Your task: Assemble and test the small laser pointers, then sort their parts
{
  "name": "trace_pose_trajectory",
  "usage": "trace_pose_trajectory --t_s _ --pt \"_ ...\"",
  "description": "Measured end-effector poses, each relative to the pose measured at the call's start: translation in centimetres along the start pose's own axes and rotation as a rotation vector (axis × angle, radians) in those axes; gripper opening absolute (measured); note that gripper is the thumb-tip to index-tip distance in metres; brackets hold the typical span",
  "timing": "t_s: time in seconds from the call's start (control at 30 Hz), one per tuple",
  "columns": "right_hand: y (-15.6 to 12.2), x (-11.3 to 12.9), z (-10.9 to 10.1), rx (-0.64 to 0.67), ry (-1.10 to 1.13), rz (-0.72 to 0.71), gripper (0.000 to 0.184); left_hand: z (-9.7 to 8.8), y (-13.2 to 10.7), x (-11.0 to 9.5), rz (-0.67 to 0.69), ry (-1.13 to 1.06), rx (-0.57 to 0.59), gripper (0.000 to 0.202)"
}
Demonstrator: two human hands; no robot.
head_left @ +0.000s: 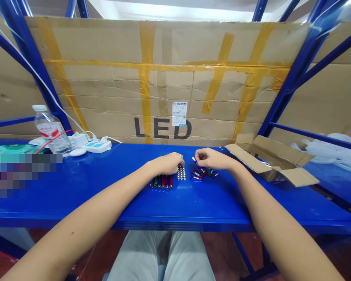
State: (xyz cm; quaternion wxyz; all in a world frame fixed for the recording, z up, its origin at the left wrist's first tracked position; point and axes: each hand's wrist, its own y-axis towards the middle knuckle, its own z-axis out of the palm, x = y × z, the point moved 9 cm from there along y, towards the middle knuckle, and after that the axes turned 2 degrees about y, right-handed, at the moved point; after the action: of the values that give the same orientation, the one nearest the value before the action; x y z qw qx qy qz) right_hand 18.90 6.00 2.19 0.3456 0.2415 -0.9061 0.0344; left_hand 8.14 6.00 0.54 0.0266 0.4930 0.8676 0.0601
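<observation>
My left hand (169, 162) rests fingers-down on the blue table (105, 191), over a row of small coloured tubes (161, 182) lying side by side. Its fingertips touch a block of small silver button cells (181, 172). My right hand (209, 158) is curled above a heap of little coloured clips (199, 174) and pinches a small blue piece (194, 159) between thumb and fingers. The two hands are a short gap apart.
An open cardboard box (270, 158) stands to the right. At the left are a water bottle (50, 130), a white power strip (95, 145) with cables and a teal packet (11, 149). A taped cardboard wall marked LED (163, 78) closes the back.
</observation>
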Motion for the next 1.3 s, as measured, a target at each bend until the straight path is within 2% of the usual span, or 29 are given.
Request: trace_pose_trajectory --t_s 0.2,0.37,0.47,0.53,0.6,0.67,0.77,0.9,1.13,1.3 --pt "0.1 -0.1 0.5 0.004 -0.017 0.023 0.005 0.4 0.2 0.0 -0.011 0.033 0.004 0.054" --pt "0.3 -0.5 0.6 -0.015 -0.001 0.014 0.005 0.3 0.1 1.5 -0.072 0.017 -0.007 0.049" --pt "0.4 -0.7 0.3 -0.073 0.119 0.014 0.018 0.1 -0.1 2.7 -0.114 -0.006 -0.013 0.045" --pt "0.5 -0.8 0.3 -0.109 0.191 0.038 0.034 -0.5 -0.3 3.5 -0.154 -0.019 -0.053 0.043" --pt "0.5 -0.8 0.4 -0.123 0.197 0.061 0.041 -1.2 -0.5 4.1 -0.204 -0.023 -0.111 0.039" --pt "0.7 -0.6 0.6 -0.132 0.151 0.062 0.033 -1.5 -0.7 4.5 -0.248 -0.024 -0.128 0.032" --pt "1.0 -0.3 0.7 -0.177 0.048 0.02 0.018 -1.1 -0.9 5.0 -0.327 -0.032 -0.076 0.023" --pt "1.4 -0.2 1.2 -0.196 -0.073 -0.031 0.013 -0.5 -1.0 5.3 -0.38 0.009 -0.018 0.019" --pt "1.5 -0.2 1.8 -0.162 -0.101 -0.035 0.013 -0.5 -0.8 5.3 -0.379 0.056 -0.001 0.017" --pt "1.8 -0.8 2.0 -0.163 -0.069 -0.04 0.029 -1.0 -0.8 4.6 -0.303 0.127 -0.018 0.011"
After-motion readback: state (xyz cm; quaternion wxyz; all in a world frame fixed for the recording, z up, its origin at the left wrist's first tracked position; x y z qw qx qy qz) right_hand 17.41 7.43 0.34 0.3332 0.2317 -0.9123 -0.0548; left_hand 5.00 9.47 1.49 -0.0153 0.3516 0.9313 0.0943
